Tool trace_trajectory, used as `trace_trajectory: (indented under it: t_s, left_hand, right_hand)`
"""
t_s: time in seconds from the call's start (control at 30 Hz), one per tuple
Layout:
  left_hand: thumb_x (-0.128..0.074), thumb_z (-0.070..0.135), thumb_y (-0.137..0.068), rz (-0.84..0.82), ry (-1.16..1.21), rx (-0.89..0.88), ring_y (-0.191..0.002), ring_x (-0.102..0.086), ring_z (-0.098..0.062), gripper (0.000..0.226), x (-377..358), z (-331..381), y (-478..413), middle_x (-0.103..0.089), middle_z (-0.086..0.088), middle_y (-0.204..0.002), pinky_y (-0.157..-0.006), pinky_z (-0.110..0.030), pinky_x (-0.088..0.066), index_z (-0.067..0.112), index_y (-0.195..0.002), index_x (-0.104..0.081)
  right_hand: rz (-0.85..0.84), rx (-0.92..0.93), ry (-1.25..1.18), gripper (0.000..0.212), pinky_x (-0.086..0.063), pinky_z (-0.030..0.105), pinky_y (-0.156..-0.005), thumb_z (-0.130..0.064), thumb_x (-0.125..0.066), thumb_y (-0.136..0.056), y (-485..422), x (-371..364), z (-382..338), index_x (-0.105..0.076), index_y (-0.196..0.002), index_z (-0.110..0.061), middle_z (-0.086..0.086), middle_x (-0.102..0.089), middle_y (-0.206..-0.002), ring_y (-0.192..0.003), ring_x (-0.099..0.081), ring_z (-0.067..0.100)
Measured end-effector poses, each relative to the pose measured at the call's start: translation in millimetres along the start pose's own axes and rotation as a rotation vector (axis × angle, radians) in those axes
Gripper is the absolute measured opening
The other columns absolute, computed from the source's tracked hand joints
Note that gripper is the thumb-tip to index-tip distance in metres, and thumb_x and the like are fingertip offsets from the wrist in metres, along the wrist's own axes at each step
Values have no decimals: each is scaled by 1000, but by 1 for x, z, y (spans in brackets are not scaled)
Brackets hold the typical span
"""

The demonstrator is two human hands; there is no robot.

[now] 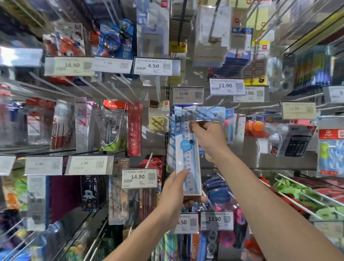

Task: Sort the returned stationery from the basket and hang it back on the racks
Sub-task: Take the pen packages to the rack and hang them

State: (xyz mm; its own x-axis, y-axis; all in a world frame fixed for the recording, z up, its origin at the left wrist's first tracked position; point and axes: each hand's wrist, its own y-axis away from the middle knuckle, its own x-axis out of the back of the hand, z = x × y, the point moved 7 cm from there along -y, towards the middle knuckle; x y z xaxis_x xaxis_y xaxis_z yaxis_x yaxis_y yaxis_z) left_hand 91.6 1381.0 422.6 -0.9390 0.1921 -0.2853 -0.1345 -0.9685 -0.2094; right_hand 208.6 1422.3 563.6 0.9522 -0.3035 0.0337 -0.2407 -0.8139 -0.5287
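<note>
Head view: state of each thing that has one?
ruler pack, upright, held by both hands; on its peg or not, cannot tell.
left hand, grips the pack's bottom end.
right hand, pinches the pack's upper part.
calculator pack, hanging, tilted.
eraser pack, hanging on the rack.

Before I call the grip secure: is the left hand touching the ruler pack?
Touching. The head view shows the left hand gripping the bottom of the ruler pack, thumb across its front.
</note>
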Motion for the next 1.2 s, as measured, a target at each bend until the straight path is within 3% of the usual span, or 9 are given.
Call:
trace_trajectory:
  t_s: [0.1, 0.2, 0.4, 0.53, 0.67, 0.8, 0.87, 1.03, 1.2]
  left_hand:
    - [-51, 36, -105, 18, 1, -9, -71, -72, -35, 19, 2, -2, -1, -78, -10, -93, -58, -33, -42, 24, -114, -62]
    - [-58, 37, -99, 32, -10, 6, -82, -71, -34, 21, 6, -6, -4, -76, -13, -100, -68, -38, -53, 21, -109, -66]
    - [-43, 32, -108, -29, -25, -6, -56, -63, -28, 25, 3, -1, -2, -72, -6, -81, -50, -29, -36, 15, -121, -56]
    - [-49, 23, -105, 68, -84, -1, -66, -65, -23, 27, 14, -7, -4, -74, 0, -81, -53, -28, -38, 17, -130, -39]
    - [-50, 18, -102, 155, -78, 27, -55, -65, -14, 19, 23, -12, -9, -72, -11, -85, -49, -26, -34, 28, -114, -40]
    - [-56, 22, -98, 206, -131, -8, -93, -76, -26, 30, 22, -15, -15, -73, -1, -95, -69, -36, -52, 26, -124, -42]
    - [-56, 18, -99, 199, -133, -18, -93, -75, -21, 25, 20, -14, -14, -68, -3, -104, -69, -32, -53, 22, -122, -46]
    - [-55, 7, -97, 160, -143, -47, -85, -67, -18, 19, 18, -10, -12, -66, -3, -92, -67, -33, -47, 16, -114, -52]
    - [-60, 7, -95, 96, -270, -107, -91, -70, -21, 18, 12, -4, -10, -65, -7, -99, -76, -39, -51, 17, -109, -55]
  right_hand:
    - [10, -23, -21, 29, -53, 37, -67, -26, -67, -98, -1, 0, 5, -68, -74, -9, 3, -72, -72, -72, -66, 21]
    - [34, -17, 54, 35, -37, 31, -62, -23, -65, -99, 5, 2, 6, -64, -67, -11, -10, -50, -48, -58, -46, 15]
    - [21, -136, 55, 14, -45, 35, -75, -25, -66, -98, -4, -5, 9, -62, -95, -13, 2, -64, -89, -83, -58, 17]
    - [73, -219, 189, 31, -49, 29, -64, -35, -68, -97, -23, -10, 20, -49, -81, -16, 5, -62, -90, -77, -61, 19]
    - [25, -213, 545, 41, -58, 43, -91, -50, -60, -97, -42, -12, 30, -56, -88, -10, 13, -72, -107, -95, -71, 30]
    - [-31, -220, 652, 48, -49, 27, -90, -52, -45, -103, -44, -17, 38, -59, -115, -8, 14, -70, -122, -91, -67, 25]
    - [-24, -265, 609, 65, -54, 33, -93, -57, -44, -101, -42, -16, 46, -54, -135, -3, 14, -70, -124, -91, -71, 25]
    - [-39, -273, 388, 29, -61, 47, -80, -39, -70, -85, -24, -8, 84, -53, -79, -16, 13, -73, -93, -75, -69, 31]
    - [-184, -151, 394, 23, -59, 46, -82, -32, -76, -86, 16, 1, 80, -62, -74, -16, 10, -76, -87, -89, -74, 27]
